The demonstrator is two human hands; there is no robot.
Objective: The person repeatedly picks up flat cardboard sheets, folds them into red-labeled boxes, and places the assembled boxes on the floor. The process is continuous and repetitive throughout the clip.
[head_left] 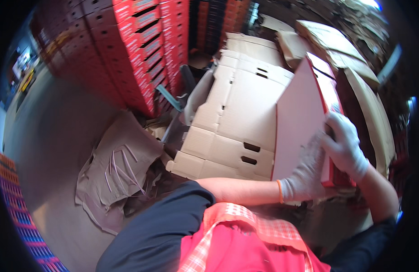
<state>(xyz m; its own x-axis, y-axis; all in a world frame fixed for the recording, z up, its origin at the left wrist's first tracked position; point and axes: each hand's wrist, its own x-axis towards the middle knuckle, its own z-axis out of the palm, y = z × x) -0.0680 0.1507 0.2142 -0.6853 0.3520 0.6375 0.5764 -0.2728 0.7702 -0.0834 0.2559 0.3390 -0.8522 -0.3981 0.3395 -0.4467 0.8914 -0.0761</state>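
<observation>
A red-and-white cardboard box [302,102] stands tilted on edge in front of me, its broad pale side facing left. My right hand [344,140], in a pale grey work glove, is closed on the box's red upper edge. Against the lower part of the pale side lies my left hand [307,167], its gloved fingers stretched out and slightly blurred. An orange band circles the left glove's cuff. Flat brown cardboard blanks [239,113] with slots lie directly left of the box. The box's far side and its lower end are partly hidden.
Tall stacks of red boxes [141,50] rise at the back left. Crumpled brown paper [116,158] with thin strips lies on the floor at left. More cardboard bundles [332,41] are piled at the back right. Colourful crates [21,213] line the left rim.
</observation>
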